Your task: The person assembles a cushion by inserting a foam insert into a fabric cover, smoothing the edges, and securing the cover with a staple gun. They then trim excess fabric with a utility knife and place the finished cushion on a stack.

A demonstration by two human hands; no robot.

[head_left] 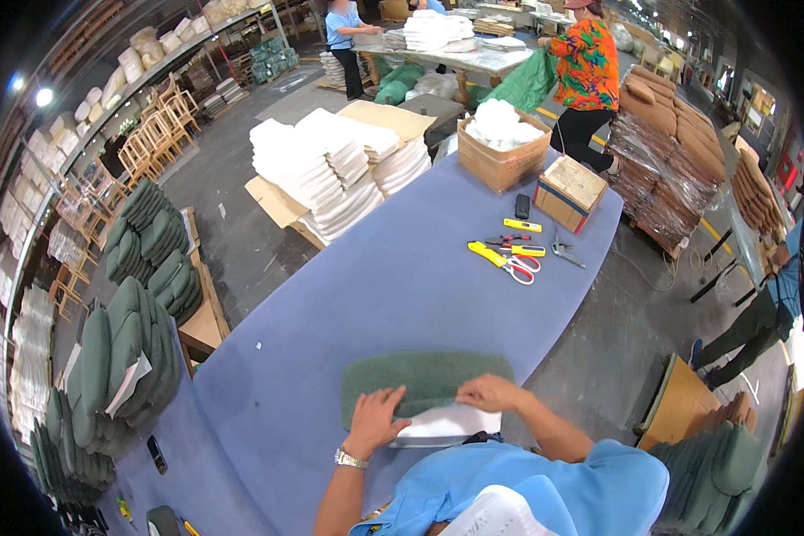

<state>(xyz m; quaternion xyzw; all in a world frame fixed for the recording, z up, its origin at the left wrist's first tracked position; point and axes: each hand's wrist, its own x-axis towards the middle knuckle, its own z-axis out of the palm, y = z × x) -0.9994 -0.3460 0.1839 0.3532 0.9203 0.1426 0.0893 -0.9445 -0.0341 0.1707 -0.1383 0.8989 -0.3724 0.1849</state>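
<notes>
L hand spread on green fabric cushion (rounded rect.); R hand curled, can't tell grip.

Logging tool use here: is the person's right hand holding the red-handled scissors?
No, the red-handled scissors lie on the blue-covered table, while the right hand is at the green cushion.

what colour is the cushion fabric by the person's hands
The cushion fabric is dark green; the head view shows it best.
</notes>
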